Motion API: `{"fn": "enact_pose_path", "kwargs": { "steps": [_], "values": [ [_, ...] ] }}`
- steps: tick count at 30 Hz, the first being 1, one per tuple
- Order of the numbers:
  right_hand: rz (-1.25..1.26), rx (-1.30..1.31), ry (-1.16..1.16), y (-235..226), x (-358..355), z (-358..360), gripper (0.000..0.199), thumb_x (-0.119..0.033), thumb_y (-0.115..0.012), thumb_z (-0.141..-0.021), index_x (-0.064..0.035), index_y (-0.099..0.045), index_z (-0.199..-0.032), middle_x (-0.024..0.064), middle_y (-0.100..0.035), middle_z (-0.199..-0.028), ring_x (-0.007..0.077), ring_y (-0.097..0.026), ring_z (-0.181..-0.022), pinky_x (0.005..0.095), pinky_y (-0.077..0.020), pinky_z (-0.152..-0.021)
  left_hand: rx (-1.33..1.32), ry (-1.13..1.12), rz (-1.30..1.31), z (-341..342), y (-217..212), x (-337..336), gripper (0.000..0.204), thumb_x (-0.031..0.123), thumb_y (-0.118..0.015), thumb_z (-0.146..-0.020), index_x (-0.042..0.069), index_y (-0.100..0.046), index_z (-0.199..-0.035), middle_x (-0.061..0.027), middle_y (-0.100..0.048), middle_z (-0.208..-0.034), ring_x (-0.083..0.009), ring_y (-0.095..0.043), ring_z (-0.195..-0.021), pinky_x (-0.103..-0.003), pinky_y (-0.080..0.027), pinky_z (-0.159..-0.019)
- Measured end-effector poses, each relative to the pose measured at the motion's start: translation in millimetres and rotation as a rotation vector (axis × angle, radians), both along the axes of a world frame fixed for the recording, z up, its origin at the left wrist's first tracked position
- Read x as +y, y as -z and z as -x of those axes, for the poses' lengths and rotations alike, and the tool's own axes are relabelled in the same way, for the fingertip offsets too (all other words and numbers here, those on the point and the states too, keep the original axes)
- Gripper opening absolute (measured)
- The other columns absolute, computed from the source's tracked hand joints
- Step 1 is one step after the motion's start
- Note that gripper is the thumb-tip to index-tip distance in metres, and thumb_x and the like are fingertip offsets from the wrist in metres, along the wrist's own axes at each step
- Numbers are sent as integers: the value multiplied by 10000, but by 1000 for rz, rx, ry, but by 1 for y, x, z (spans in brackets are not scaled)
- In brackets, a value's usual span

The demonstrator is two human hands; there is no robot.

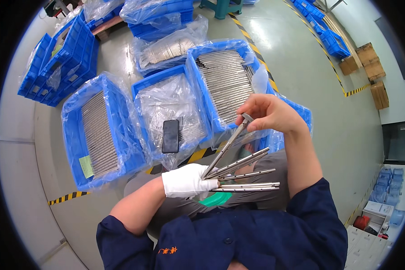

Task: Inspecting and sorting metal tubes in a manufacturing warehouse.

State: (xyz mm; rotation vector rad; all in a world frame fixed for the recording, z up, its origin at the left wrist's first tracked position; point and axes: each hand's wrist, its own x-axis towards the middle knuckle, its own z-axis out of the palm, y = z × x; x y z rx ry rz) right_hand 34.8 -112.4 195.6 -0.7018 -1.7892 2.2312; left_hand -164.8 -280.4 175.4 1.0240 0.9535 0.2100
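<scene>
My left hand point(189, 182), in a white glove, is closed around several slim metal rods point(252, 186) with small holes along them. They fan out to the right above my lap. One rod point(224, 152) slants up from the glove toward my bare right hand point(276, 113). Between the thumb and fingers of that hand is a small flat grey metal piece point(247, 117) with a rounded edge. It meets the upper end of the slanted rod; whether it is joined to it, I cannot tell. More metal rods point(225, 81) lie in rows in the plastic-lined blue bin just beyond my right hand.
A black phone point(170, 136) rests on plastic film over the middle blue bin point(159, 77). The left blue bin point(73, 135) holds rods and a yellow-green note point(86, 166). Stacked blue crates point(78, 54) stand far left. Yellow-black tape point(245, 33) marks the floor. Cardboard boxes point(372, 63) sit far right.
</scene>
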Motion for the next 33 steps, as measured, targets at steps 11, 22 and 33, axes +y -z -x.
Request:
{"fn": "enact_pose_path", "kwargs": {
  "steps": [11,22,33],
  "values": [
    [125,175,500,8,30,-22,177,-25,-524,-798,-35,-526,-974,85,-586,-880,177,-591,-786,324,-499,-751,-90,-145,-75,-2,14,-1,346,360,-611,-772,56,-541,-920,-7,-532,-662,-82,-492,-541,-227,-391,-476],
    [-1233,-302,76,64,-64,48,379,-92,-555,-718,-189,-563,-1085,85,-462,-690,253,-479,-629,348,-396,-544,-624,-739,696,2,55,12,178,121,-523,-803,-24,-467,-890,-121,-541,-760,-216,-577,-659,-313,-499,-559],
    [-877,87,529,35,-63,62,80,-58,-582,-765,-56,-540,-697,37,-464,-722,140,-462,-643,251,-375,-562,-671,-1013,138,13,54,26,497,479,-340,-873,24,-485,-1009,-130,-541,-1046,-245,-523,-972,-354,-407,-824]
  ]
}}
